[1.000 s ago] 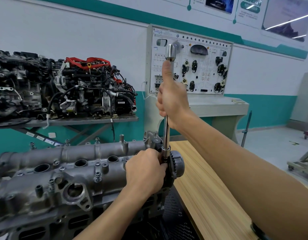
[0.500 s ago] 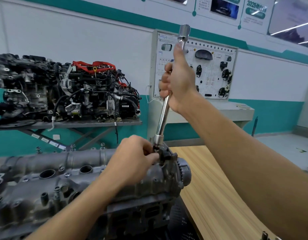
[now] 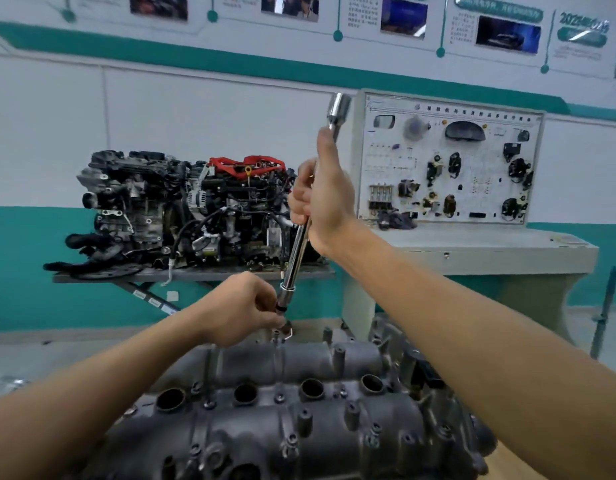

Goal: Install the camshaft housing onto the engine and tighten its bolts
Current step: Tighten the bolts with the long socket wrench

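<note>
Camshaft housing of dark grey cast metal (image 3: 299, 420) lies directly below both grips and fills the lower middle of the view. It is long and ribbed, with two rounded humps running along it and small bolt heads and raised bosses dotted over its top. Four round bores (image 3: 244, 393) sit in a row between the humps. Their insides are dark, and what they hold cannot be told.

A long chrome socket wrench (image 3: 297, 252) stands over the housing's far edge, tilted so that its top leans to the right. Its top end widens into a shiny cylinder, and a black ring circles its lower end.

The left hand (image 3: 240, 306) reaches from the lower left with knuckles up and fingers curled. Its grip pinches the lower end of the wrench, just above a small grey bolt (image 3: 276, 333) on the far edge. Blur hides whether the tip touches that bolt.

The right hand (image 3: 322, 199) is higher, its grip closed in a fist round the middle of the shaft. Its thumb is stretched up along the shaft toward the top, and its forearm reaches in from the lower right.

Beyond the right grip, to its left, a black-and-silver display engine with a red cover (image 3: 195, 209) sits on a grey metal stand. To its right stands a white training panel with black parts (image 3: 448, 161).
</note>
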`<state>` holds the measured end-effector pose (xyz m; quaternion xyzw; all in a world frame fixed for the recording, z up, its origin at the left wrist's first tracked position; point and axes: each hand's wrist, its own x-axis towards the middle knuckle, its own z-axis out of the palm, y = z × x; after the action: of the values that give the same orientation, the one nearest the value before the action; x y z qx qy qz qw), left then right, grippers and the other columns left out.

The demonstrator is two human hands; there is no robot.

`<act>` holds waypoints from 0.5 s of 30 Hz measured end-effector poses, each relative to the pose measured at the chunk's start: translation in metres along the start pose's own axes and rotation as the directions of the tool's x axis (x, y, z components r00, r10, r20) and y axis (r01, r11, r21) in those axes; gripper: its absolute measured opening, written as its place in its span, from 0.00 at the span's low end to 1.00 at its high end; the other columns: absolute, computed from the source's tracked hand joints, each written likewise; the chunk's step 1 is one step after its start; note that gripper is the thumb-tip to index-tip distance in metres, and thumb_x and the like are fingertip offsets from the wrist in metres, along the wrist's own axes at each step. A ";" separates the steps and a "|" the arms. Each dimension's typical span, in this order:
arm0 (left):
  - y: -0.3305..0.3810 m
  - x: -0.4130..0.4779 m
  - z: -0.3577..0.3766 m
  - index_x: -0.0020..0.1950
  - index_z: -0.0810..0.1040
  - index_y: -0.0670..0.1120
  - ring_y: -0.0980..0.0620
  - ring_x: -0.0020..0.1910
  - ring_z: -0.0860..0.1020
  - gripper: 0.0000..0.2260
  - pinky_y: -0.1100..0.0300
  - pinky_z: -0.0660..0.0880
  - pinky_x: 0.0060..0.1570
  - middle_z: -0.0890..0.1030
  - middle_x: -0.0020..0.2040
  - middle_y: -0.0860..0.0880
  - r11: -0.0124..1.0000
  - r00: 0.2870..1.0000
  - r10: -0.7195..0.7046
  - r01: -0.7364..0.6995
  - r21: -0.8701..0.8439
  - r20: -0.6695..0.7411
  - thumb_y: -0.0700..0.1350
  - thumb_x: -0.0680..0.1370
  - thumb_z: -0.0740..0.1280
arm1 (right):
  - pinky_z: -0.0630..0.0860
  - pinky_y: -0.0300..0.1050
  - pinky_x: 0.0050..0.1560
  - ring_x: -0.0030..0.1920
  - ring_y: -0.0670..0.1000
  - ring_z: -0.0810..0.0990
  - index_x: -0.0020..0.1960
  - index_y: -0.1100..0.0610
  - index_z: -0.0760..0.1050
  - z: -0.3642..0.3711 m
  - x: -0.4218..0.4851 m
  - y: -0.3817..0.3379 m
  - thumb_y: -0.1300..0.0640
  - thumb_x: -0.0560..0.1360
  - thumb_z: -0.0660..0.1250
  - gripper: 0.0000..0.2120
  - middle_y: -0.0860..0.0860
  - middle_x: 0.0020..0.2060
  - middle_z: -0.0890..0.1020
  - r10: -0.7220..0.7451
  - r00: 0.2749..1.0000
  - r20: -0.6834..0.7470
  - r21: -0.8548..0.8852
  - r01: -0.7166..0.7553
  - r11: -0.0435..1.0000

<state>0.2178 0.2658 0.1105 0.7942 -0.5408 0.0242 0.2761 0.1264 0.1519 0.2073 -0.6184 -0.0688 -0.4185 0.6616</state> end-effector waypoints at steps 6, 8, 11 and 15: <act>-0.020 0.007 0.011 0.35 0.82 0.51 0.64 0.30 0.73 0.09 0.66 0.71 0.33 0.82 0.30 0.58 0.988 0.999 0.009 -0.003 -0.157 0.038 0.47 0.75 0.76 | 0.53 0.42 0.26 0.26 0.49 0.55 0.31 0.52 0.60 0.015 0.016 0.021 0.33 0.80 0.54 0.28 0.48 0.24 0.60 0.038 0.996 0.081 -0.118 -0.028 0.993; -0.023 0.010 0.013 0.34 0.81 0.53 0.66 0.26 0.71 0.10 0.73 0.67 0.31 0.78 0.26 0.62 0.983 0.999 -0.022 0.027 -0.184 0.029 0.46 0.74 0.76 | 0.53 0.43 0.26 0.28 0.50 0.53 0.31 0.51 0.59 0.015 0.019 0.024 0.33 0.80 0.54 0.28 0.49 0.25 0.59 0.050 0.994 0.102 -0.117 -0.038 0.992; -0.028 0.010 0.017 0.37 0.84 0.51 0.66 0.28 0.73 0.06 0.73 0.68 0.32 0.80 0.29 0.60 0.981 0.998 -0.047 0.054 -0.186 0.042 0.47 0.74 0.77 | 0.54 0.41 0.24 0.26 0.49 0.55 0.31 0.52 0.60 0.009 0.019 0.033 0.33 0.80 0.53 0.28 0.48 0.24 0.60 0.047 0.993 0.105 -0.090 -0.038 0.995; -0.029 0.011 0.020 0.36 0.84 0.51 0.63 0.30 0.75 0.07 0.70 0.71 0.33 0.83 0.31 0.57 0.978 0.996 -0.072 0.079 -0.192 0.043 0.46 0.74 0.76 | 0.53 0.43 0.26 0.24 0.48 0.56 0.32 0.52 0.61 -0.001 0.019 0.043 0.34 0.80 0.54 0.27 0.47 0.24 0.61 0.027 0.998 0.057 -0.032 -0.026 0.999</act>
<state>0.2423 0.2553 0.0856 0.7839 -0.5147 -0.0531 0.3432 0.1660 0.1375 0.1860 -0.6414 -0.0733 -0.3927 0.6550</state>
